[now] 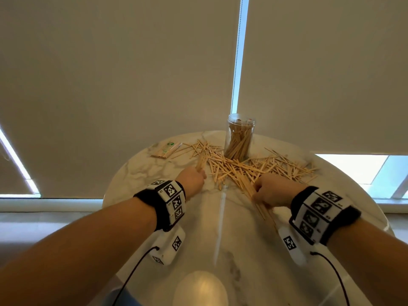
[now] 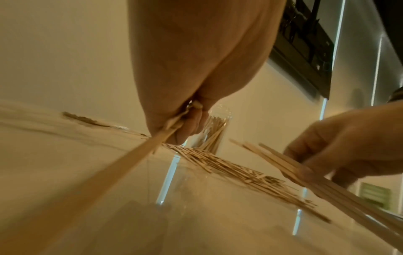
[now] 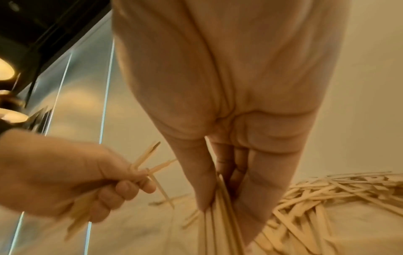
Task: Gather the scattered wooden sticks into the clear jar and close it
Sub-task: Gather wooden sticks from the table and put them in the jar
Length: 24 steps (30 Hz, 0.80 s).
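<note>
Several pale wooden sticks point(image 1: 247, 167) lie scattered in a broad heap across the far half of the round marble table point(image 1: 220, 239). Behind the heap stands the clear jar point(image 1: 240, 136), upright, without a lid and partly filled with sticks; it also shows as the jar point(image 2: 214, 131). My left hand point(image 1: 193, 178) grips a small bundle of sticks at the heap's left edge, seen as the left hand point(image 3: 72, 174). My right hand point(image 1: 272, 191) grips a thicker bundle of sticks point(image 3: 220, 227) at the heap's near side, the sticks trailing back toward me.
A small flat packet of sticks with a green mark point(image 1: 166, 149) lies at the table's far left. Closed roller blinds point(image 1: 132, 74) hang right behind the table. A lamp's glare point(image 1: 199, 288) reflects on the near tabletop. No lid is in view.
</note>
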Available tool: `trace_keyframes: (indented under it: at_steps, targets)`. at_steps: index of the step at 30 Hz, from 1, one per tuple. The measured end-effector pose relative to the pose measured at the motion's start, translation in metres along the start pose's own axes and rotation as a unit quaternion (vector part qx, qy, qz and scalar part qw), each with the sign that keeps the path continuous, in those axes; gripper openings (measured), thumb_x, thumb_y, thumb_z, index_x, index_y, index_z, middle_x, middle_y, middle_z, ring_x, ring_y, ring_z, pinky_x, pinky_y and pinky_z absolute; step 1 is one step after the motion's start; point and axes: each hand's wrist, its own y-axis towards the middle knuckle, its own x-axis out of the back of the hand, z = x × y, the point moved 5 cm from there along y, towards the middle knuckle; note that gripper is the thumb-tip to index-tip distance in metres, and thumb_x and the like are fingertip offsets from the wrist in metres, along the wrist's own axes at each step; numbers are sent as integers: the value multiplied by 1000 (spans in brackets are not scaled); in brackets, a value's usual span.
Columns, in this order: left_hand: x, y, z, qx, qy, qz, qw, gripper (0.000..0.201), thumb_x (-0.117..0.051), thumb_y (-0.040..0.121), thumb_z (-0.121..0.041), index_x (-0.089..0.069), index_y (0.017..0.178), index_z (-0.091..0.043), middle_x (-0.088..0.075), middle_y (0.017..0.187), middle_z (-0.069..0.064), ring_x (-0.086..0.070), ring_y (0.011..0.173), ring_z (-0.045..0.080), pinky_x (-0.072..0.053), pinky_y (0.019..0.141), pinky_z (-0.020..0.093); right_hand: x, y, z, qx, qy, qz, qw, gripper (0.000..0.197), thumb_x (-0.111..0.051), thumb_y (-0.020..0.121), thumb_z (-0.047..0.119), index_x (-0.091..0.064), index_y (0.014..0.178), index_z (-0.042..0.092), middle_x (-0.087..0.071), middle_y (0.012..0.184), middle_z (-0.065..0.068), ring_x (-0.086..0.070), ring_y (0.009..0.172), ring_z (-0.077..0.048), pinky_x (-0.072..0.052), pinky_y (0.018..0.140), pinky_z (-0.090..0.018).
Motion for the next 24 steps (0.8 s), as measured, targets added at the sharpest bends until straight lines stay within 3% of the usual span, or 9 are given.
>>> trace_keyframes:
  at_steps: [2, 6, 9, 11, 13, 16, 18, 20, 24]
  targets:
    - [-12, -5, -7, -12, -42, 13, 999, 22, -39, 104, -25, -58, 98, -14, -56, 87, 4, -50, 69, 15, -47, 64, 33, 10, -2, 3, 17, 124, -19, 992, 8, -67, 93, 13, -72, 97, 9, -74, 90, -6, -71, 79, -17, -60, 70, -28]
    - [-34, -20, -29, -64, -99, 60, 991, 36, -38, 105, -40, -60, 107, -12, -50, 74, -4, -45, 60, 11, -40, 55, 26, 18, -9, 20, 87, 267, -60, 958, 10, -65, 94, 11, -71, 102, 11, -75, 95, -5, -73, 85, -19, -61, 69, -28]
    - [-48, -27, -46, -114, -148, 110, 976, 39, -42, 98, -57, -65, 98, -25, -67, 73, -4, -64, 66, 13, -53, 64, 30, 17, -10, 34, 136, 329, -90, 930, 12, -64, 94, 8, -73, 100, 12, -76, 91, -7, -75, 79, -19, -62, 68, -29]
    - [-53, -30, -49, -125, -145, 114, 975, 42, -42, 96, -60, -67, 107, -27, -75, 94, 4, -71, 89, 24, -57, 84, 43, 17, -10, 36, 151, 315, -139, 927, 16, -67, 89, 7, -78, 95, 17, -77, 81, -3, -73, 72, -14, -61, 68, -26]
    - [-53, -30, -48, -128, -118, 96, 980, 42, -38, 99, -55, -65, 114, -27, -73, 102, 7, -69, 94, 26, -54, 89, 47, 16, -9, 34, 147, 268, -177, 936, 13, -73, 85, 13, -81, 85, 23, -75, 71, 1, -66, 62, -6, -55, 62, -22]
    - [-55, -29, -42, -121, -138, 105, 977, 38, -37, 99, -52, -64, 110, -27, -71, 104, 14, -67, 88, 26, -53, 83, 46, 11, -6, 31, 135, 268, -158, 941, 7, -75, 83, 12, -80, 79, 15, -75, 71, -7, -66, 60, -13, -61, 68, -35]
    - [-56, -28, -37, -113, -173, 102, 973, 40, -38, 97, -51, -64, 109, -23, -72, 102, 15, -68, 88, 27, -56, 86, 49, 7, -6, 33, 140, 271, -145, 941, 4, -76, 83, 11, -78, 80, 9, -75, 71, -7, -73, 66, -19, -62, 76, -41]
    - [-56, -23, -32, -102, -194, 88, 972, 37, -39, 99, -48, -62, 106, -20, -72, 96, 15, -69, 82, 28, -57, 84, 55, 8, -7, 35, 147, 243, -159, 946, 5, -78, 83, 14, -75, 83, 10, -75, 71, -5, -74, 68, -19, -62, 77, -41]
    - [-50, -19, -33, -111, -200, 66, 971, 34, -38, 104, -43, -57, 98, -16, -70, 85, 11, -69, 71, 26, -58, 77, 53, 20, -6, 31, 144, 273, -219, 926, 26, -84, 78, 15, -62, 91, 15, -72, 80, -5, -74, 69, -17, -63, 69, -39]
